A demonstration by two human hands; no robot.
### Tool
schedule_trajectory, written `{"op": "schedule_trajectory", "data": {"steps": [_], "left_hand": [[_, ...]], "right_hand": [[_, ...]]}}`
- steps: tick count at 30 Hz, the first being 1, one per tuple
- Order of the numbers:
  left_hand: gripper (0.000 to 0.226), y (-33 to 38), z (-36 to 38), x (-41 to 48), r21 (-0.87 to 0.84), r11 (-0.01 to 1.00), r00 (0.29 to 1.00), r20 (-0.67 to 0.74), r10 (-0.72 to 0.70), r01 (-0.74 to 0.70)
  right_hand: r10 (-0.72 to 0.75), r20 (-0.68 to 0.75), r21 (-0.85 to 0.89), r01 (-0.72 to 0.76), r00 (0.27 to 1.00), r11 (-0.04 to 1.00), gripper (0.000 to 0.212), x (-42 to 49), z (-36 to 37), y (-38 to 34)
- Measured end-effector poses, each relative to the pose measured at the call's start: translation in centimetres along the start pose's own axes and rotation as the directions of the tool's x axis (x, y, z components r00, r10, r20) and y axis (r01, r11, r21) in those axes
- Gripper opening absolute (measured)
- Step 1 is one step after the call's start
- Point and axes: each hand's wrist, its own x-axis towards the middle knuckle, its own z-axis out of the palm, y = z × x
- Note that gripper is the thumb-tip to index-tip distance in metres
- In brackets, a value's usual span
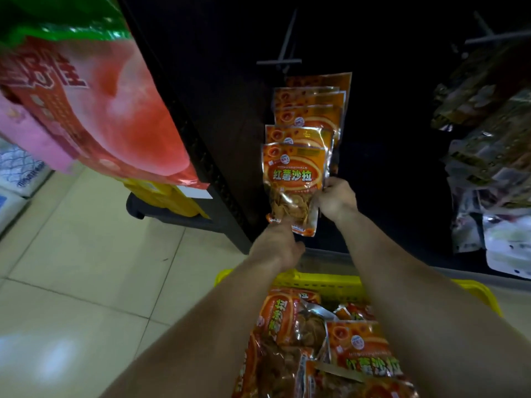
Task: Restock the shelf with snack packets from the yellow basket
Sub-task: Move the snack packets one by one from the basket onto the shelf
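Note:
An orange snack packet with a clear window hangs at the front of a row of several identical packets on a dark shelf peg. My right hand grips its right edge. My left hand pinches its lower left corner from below. Under my forearms stands the yellow basket, holding several more orange packets piled loosely.
A big red and green bag hangs close at the upper left. Silvery packets hang on the right of the dark shelf. An empty metal peg sticks out above the orange row. Beige floor tiles spread to the left.

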Motion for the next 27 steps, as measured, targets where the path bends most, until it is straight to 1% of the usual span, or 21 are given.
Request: {"op": "schedule_trajectory", "data": {"steps": [3,5,8,10,11,12,13,14,15,16,17,19,21,23,27], "left_hand": [[0.077,-0.9,1.5,3.2,-0.032,0.997,0.997,0.030,-0.068,0.069],[0.086,-1.5,2.3,4.9,-0.031,0.996,0.996,0.046,-0.080,0.082],[0.088,-1.7,2.9,7.1,0.079,0.996,0.999,0.004,-0.033,0.033],[0.086,-1.5,3.2,7.7,0.135,0.991,0.999,-0.038,-0.004,0.009],[0.083,-1.4,3.3,7.9,0.157,0.988,0.997,-0.071,0.011,0.000],[0.080,-1.5,3.4,7.9,0.171,0.985,0.993,-0.113,0.024,-0.004],[0.075,-1.7,3.4,7.8,0.170,0.985,0.986,-0.161,0.034,-0.006],[0.072,-2.0,3.3,7.8,0.158,0.987,0.978,-0.203,0.043,-0.011],[0.070,-2.1,3.1,7.7,0.146,0.989,0.972,-0.228,0.056,-0.023],[0.070,-2.2,3.0,7.7,0.140,0.989,0.970,-0.231,0.071,-0.039],[0.071,-2.3,2.9,7.6,0.133,0.990,0.974,-0.212,0.081,-0.054],[0.076,-2.1,3.0,7.8,0.106,0.992,0.986,-0.146,0.081,-0.066],[0.080,-1.8,3.0,8.3,0.079,0.995,0.993,-0.100,0.066,-0.058],[0.080,-1.4,2.7,9.3,0.079,0.995,0.992,-0.104,0.066,-0.058],[0.074,-0.8,2.2,10.5,0.120,0.990,0.983,-0.156,0.096,-0.078]], "right_hand": [[-0.041,-0.047,0.089,0.045,0.998,0.995,0.006,0.6,-0.2,0.1],[-0.083,-0.067,0.126,0.091,0.994,0.988,0.004,1.1,-0.4,0.2],[-0.158,-0.085,0.067,0.164,0.984,0.984,0.011,1.6,-0.6,-0.1],[-0.166,-0.090,0.020,0.168,0.982,0.986,0.029,1.9,-0.7,0.1],[-0.166,-0.123,-0.017,0.165,0.978,0.986,0.040,1.8,-0.8,0.3],[-0.178,-0.175,-0.063,0.170,0.968,0.983,0.045,1.5,-0.9,0.8],[-0.214,-0.221,-0.110,0.194,0.951,0.975,0.042,1.0,-1.0,1.3],[-0.274,-0.236,-0.149,0.244,0.932,0.958,0.033,0.2,-1.0,1.8],[-0.336,-0.208,-0.185,0.300,0.919,0.936,0.024,-0.4,-0.9,2.5],[-0.386,-0.135,-0.215,0.353,0.913,0.911,0.015,-1.0,-0.9,3.1],[-0.422,-0.035,-0.254,0.400,0.906,0.881,0.017,-1.5,-0.8,3.5],[-0.409,0.190,-0.359,0.451,0.893,0.817,0.047,-1.8,-0.7,3.9],[-0.347,0.312,-0.407,0.455,0.884,0.792,0.063,-1.4,-0.7,3.3],[-0.319,0.349,-0.435,0.454,0.881,0.778,0.066,-0.5,-0.6,2.5],[-0.288,0.327,-0.460,0.418,0.900,0.783,0.064,0.8,-0.4,1.5]]}}
